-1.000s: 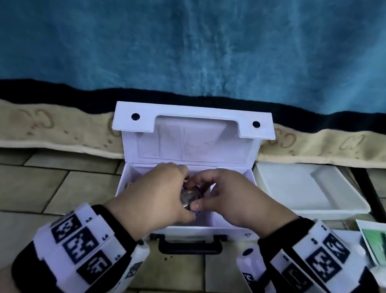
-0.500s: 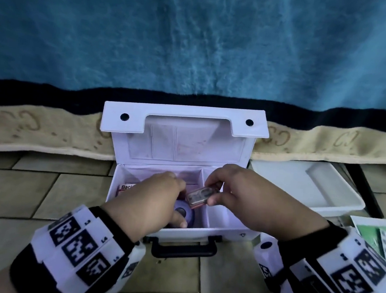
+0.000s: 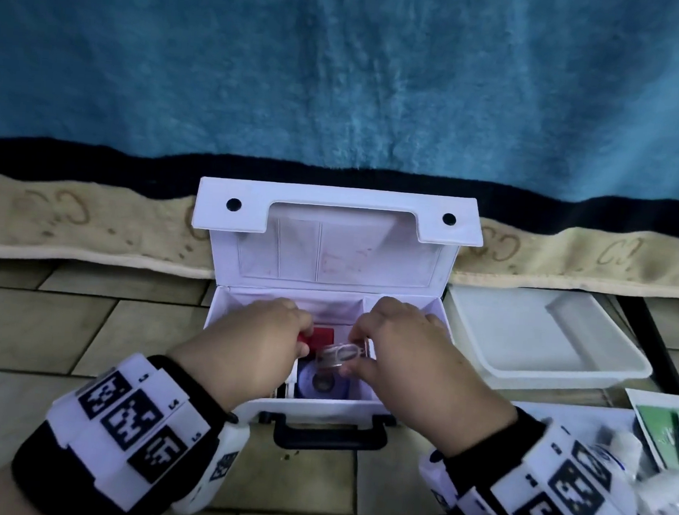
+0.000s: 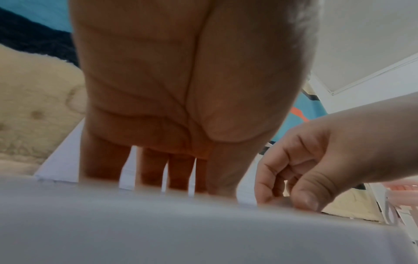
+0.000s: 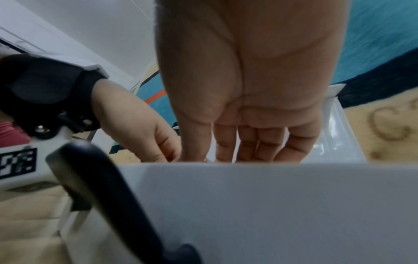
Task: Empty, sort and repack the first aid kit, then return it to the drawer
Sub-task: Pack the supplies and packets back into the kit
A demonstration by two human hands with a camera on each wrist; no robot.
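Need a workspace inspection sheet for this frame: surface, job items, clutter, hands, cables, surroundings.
Surface: beige tiled floor, some dark crumbs in front of the kit.
Job's things: white first aid kit open, lid upright; red box and blue tape roll inside; white tray beside it on the right.
Clutter: green leaflets and white packets at right.
Grippers: left hand grips the red box; right hand pinches a small clear case over the kit.
Cables: nothing seen.
Surroundings: blue blanket hanging behind.

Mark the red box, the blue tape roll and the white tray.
red box (image 3: 322, 336), head view, on its top face.
blue tape roll (image 3: 305, 381), head view, on its left rim.
white tray (image 3: 526, 337), head view, on its bare floor.
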